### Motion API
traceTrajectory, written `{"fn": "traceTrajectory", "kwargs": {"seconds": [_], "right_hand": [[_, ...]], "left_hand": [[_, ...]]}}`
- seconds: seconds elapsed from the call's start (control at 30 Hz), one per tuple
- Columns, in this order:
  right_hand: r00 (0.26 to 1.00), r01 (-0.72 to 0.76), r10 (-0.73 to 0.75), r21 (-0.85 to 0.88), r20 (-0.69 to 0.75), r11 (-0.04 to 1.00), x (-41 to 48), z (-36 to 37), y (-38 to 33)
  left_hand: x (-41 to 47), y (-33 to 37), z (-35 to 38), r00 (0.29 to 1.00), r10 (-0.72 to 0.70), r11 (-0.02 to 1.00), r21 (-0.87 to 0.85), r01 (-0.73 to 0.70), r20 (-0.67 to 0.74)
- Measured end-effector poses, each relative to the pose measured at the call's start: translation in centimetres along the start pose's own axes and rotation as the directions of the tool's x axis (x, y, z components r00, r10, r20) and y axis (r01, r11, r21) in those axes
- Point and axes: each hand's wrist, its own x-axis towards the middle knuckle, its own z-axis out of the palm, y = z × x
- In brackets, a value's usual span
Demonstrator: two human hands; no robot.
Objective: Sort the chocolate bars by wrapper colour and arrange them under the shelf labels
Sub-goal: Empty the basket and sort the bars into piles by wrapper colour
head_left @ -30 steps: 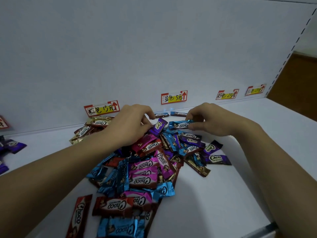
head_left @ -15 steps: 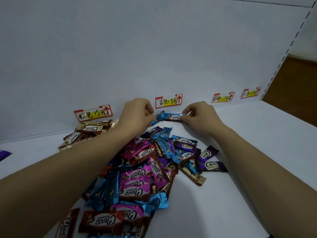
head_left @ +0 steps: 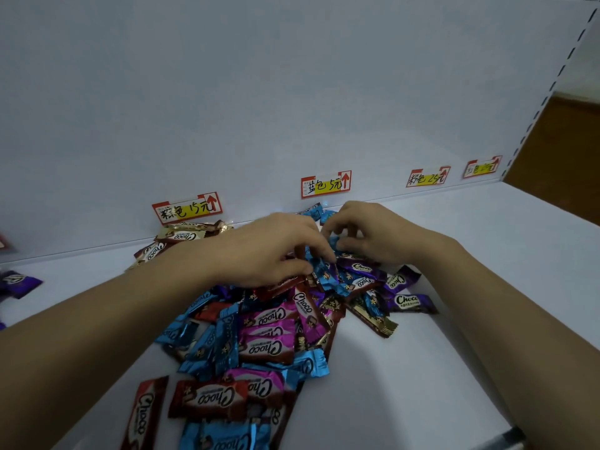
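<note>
A mixed pile of chocolate bars (head_left: 272, 329) in blue, pink, purple, red-brown and gold wrappers lies on the white shelf (head_left: 454, 352). Both my hands are at its far end. My left hand (head_left: 269, 251) reaches in with thumb and forefinger pinching a blue bar (head_left: 323, 274). My right hand (head_left: 370, 232) has its fingers curled on the end of another blue wrapper (head_left: 333, 241). Blue bars (head_left: 316, 213) lie against the back wall under the blue label (head_left: 325, 185), partly hidden behind my hands.
Gold and brown bars (head_left: 180, 236) lie under the left label (head_left: 187, 207). Two more labels (head_left: 428, 177) (head_left: 481, 166) are stuck further right on the wall. Purple bars (head_left: 18, 282) sit at the far left. The shelf ends at the right and front edges.
The blue bar that both hands held under the blue label has been let go there. Both hands have come back down onto the far end of the pile.
</note>
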Motion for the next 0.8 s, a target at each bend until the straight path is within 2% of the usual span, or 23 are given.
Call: {"fn": "traceTrajectory", "kwargs": {"seconds": [0.07,0.17,0.3,0.43,0.53,0.67,0.8], "right_hand": [[1.0,-0.007,0.007,0.015,-0.01,1.0,-0.3,-0.1,0.0],[0.998,0.001,0.001,0.035,-0.064,0.999,-0.8,-0.3,-0.2],[0.985,-0.007,0.018,0.063,-0.174,0.998,-1.2,-1.0,0.1],[0.977,-0.058,0.082,0.124,-0.198,0.991,-1.5,-1.9,0.9],[0.959,-0.089,0.145,0.225,-0.245,0.97,-1.4,-2.0,1.2],[0.886,-0.19,0.307,0.332,-0.346,0.924,-0.6,-1.3,1.9],[0.848,-0.289,0.411,0.359,-0.333,0.887,0.2,-0.2,2.5]], "left_hand": [[0.1,0.4,0.1,0.999,0.012,0.999,0.053,-0.014,0.045],[-0.1,0.5,0.1,1.0,0.019,0.998,0.065,-0.02,0.01],[-0.8,0.3,0.5,0.992,0.029,0.999,0.047,-0.023,-0.126],[-1.2,-0.2,-0.4,0.969,0.009,1.0,0.015,-0.006,-0.245],[-0.4,-1.1,-0.9,0.939,-0.099,0.995,-0.001,0.104,-0.328],[2.1,-2.7,-0.7,0.843,-0.322,0.947,-0.14,0.29,-0.432],[4.7,-3.9,0.4,0.803,-0.371,0.919,-0.062,0.389,-0.466]]}}
